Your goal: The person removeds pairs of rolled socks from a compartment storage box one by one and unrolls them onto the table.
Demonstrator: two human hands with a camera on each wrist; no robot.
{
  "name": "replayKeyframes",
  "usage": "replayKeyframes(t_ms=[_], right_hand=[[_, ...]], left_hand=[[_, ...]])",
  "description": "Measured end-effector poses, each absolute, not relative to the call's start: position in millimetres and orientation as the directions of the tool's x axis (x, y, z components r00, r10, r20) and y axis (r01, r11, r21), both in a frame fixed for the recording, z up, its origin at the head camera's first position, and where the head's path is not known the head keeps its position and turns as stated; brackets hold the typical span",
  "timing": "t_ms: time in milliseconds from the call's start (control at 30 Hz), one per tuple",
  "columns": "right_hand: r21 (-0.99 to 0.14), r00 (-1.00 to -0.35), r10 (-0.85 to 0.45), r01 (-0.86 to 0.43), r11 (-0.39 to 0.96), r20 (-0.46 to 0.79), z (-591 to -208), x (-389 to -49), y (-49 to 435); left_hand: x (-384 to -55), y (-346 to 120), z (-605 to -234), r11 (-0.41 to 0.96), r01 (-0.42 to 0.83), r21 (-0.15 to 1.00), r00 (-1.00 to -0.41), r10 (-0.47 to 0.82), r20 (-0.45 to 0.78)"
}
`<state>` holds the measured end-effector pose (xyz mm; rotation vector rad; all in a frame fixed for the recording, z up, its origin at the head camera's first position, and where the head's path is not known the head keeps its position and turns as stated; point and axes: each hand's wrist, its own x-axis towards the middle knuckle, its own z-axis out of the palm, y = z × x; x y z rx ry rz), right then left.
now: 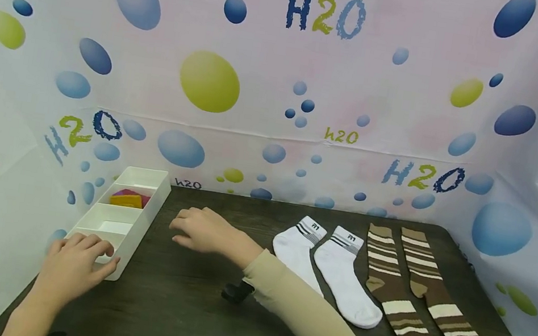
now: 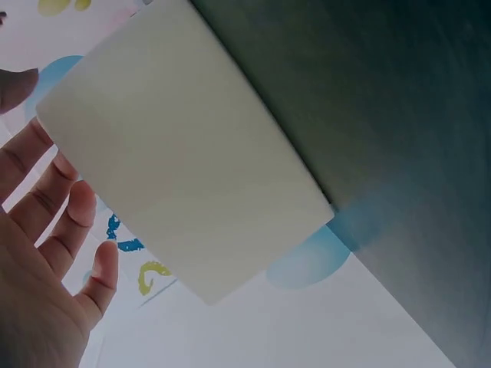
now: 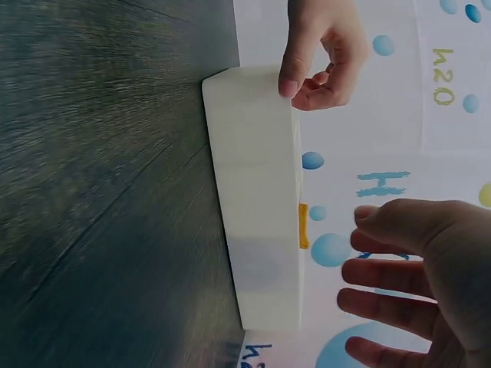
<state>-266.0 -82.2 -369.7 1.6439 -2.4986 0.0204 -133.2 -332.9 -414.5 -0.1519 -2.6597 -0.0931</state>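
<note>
A white divided box (image 1: 144, 236) stands at the left of the dark table. My left hand (image 1: 77, 261) is at the box's near end, its fingers loosely bent over the near compartment. In the left wrist view its fingertips (image 2: 80, 203) are right at the box's upper edge, with the thumb apart from it. My right hand (image 1: 203, 230) hovers right of the box, fingers relaxed and spread in the right wrist view, holding nothing. Folded yellow, red and purple pieces (image 1: 127, 198) lie in one of the box's farther compartments.
A pair of white ankle socks (image 1: 348, 282) lies flat right of centre, partly behind my right forearm. Beside them is a pair of brown striped socks (image 1: 447, 299). A small black object (image 1: 236, 292) shows under my right forearm. Bubble-printed sheeting (image 1: 281, 78) encloses the table.
</note>
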Motion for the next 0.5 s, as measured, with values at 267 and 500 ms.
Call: replayKeyframes(t_ms=[267, 500], right_hand=[[0.079, -0.399, -0.897, -0.904, 0.419, 0.193, -374, -281, -117], [0.083, -0.453, -0.844, -0.866, 0.493, 0.287, -381, -298, -146]], left_hand=[[-133, -335, -422, 0.985, 0.173, 0.009, -0.840, 0.143, 0.523], [-134, -335, -424, 0.981, 0.193, 0.008, -0.834, 0.159, 0.527]])
